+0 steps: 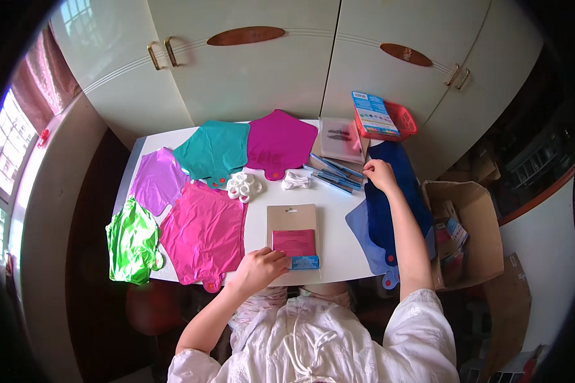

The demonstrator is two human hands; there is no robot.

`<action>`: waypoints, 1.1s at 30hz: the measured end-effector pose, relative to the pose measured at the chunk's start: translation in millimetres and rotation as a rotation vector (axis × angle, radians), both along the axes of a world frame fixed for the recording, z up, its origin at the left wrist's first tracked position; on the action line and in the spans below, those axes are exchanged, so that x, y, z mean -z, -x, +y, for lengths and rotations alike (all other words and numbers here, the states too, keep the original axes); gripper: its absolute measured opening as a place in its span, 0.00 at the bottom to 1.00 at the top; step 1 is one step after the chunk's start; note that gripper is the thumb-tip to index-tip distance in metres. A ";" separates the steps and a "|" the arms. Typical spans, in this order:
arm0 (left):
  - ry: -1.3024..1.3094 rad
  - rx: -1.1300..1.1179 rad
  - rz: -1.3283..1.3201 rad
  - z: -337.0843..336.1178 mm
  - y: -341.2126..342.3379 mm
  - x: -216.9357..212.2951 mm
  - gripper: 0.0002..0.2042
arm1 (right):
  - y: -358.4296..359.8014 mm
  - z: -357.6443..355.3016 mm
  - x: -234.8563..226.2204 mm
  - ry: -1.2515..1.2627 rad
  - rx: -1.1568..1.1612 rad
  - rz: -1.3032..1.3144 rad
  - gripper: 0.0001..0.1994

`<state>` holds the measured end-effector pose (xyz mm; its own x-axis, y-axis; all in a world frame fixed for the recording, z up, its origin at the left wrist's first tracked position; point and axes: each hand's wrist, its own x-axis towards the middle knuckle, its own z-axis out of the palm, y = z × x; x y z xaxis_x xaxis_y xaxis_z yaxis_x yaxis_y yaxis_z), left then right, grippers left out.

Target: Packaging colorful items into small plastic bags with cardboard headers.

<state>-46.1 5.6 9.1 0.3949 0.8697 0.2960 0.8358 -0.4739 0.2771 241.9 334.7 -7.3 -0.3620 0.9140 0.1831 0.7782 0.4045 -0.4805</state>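
Note:
Near the table's front edge lies a tan hang card (291,216) with a folded pink foil piece (294,241) and a short blue strip (305,262) on it. My left hand (262,267) is closed at their lower left, its fingertips pressed on the folded foil's corner. My right hand (381,175) reaches to the far right, fingers pinched together beside several slim blue packets (333,173); what is between them is too small to make out. Under my right forearm lie dark blue foil balloons (384,210), flat. Beyond the packets sits a stack of clear bags (340,139).
Flat foil balloons in magenta (281,142), teal (214,152), lilac (158,180), pink (204,233) and green (132,244) cover the left side. White ribbon coils (243,187) and a white bundle (296,180) lie mid-table. A red basket (400,120) and cardboard box (469,230) stand right.

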 end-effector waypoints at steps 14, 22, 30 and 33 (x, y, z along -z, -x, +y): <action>-0.023 0.059 0.003 1.8 5.6 0.6 0.09 | -20.5 -167.1 -71.7 -0.008 -0.112 0.640 0.05; -0.062 0.073 0.082 3.4 5.0 2.5 0.05 | -0.1 -281.7 -75.5 -0.336 -0.892 0.357 0.12; -0.075 0.041 0.101 -1.1 2.3 4.6 0.05 | 41.5 -307.1 -43.3 -0.546 -1.157 0.369 0.08; -0.089 0.040 0.094 -1.3 2.9 8.4 0.06 | 47.2 -304.7 -28.8 -0.557 -1.163 0.309 0.09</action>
